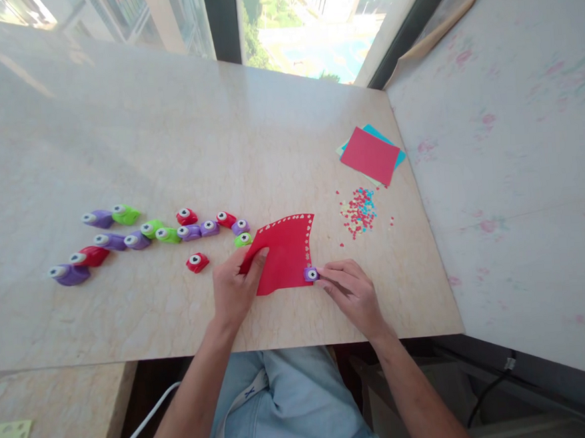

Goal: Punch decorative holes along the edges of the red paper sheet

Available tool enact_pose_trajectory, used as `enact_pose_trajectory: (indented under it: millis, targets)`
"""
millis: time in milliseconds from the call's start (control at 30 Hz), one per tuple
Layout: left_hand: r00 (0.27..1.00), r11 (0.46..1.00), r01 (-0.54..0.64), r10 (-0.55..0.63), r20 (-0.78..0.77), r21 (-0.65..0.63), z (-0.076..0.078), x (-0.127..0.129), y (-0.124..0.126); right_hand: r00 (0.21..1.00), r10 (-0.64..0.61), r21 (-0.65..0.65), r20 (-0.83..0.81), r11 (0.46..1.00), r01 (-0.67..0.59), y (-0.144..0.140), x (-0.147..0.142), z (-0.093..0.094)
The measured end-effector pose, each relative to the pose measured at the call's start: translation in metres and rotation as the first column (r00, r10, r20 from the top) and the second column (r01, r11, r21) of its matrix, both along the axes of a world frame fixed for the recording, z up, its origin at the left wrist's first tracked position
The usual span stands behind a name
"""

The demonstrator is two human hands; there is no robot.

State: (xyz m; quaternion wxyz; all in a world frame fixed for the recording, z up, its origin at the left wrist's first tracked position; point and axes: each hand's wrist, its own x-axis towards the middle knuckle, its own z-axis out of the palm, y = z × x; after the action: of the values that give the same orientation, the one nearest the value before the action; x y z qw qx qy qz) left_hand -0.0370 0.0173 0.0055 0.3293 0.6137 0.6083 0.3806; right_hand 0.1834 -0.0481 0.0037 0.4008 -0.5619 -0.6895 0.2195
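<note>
My left hand (236, 279) grips the left side of a red sheet of paper (282, 256), thumb on top. Small shapes are cut out along the sheet's top and right edges. At its lower right edge sits a small purple craft punch (311, 274), pinched between the fingers of my right hand (350, 288). The sheet curves up a little from the table. Close behind my left hand stand a green craft punch (242, 239) and another purple craft punch (239, 227).
Several purple, green and red punches (160, 231) stand in loose rows on the left. A heap of punched paper bits (359, 212) lies right of the sheet, with stacked coloured paper (371, 155) behind it. A flowered wall (509, 164) bounds the right side; windows (309, 24) are at the back.
</note>
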Motion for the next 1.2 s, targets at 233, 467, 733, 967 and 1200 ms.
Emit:
enact_pose_trajectory:
  millis: [233, 467, 733, 967, 1200]
  targets:
    - [1.0, 0.999, 0.03, -0.03, -0.004, 0.023, -0.005, -0.001, 0.001, 0.977, -0.156, -0.284, -0.148, 0.953, 0.109, -0.003, 0.008, 0.0]
    - [0.997, 0.996, 0.083, -0.083, -0.002, 0.032, -0.009, 0.001, 0.003, 0.969, -0.217, -0.515, -0.119, 0.847, 0.127, 0.006, 0.013, 0.019]
    - [0.994, 0.993, 0.093, -0.088, -0.064, 0.074, -0.012, 0.001, 0.004, 0.99, 0.007, -0.57, 0.138, 0.818, 0.074, 0.03, 0.013, 0.026]
    - [0.987, 0.995, 0.088, -0.081, -0.137, 0.047, -0.01, 0.001, 0.003, 0.987, 0.062, -0.627, 0.149, 0.777, 0.045, 0.039, 0.014, 0.03]
    - [0.981, 0.996, 0.081, -0.071, -0.18, 0.048, -0.009, 0.002, 0.003, 0.992, 0.081, -0.684, 0.094, 0.729, 0.005, 0.042, 0.015, 0.033]
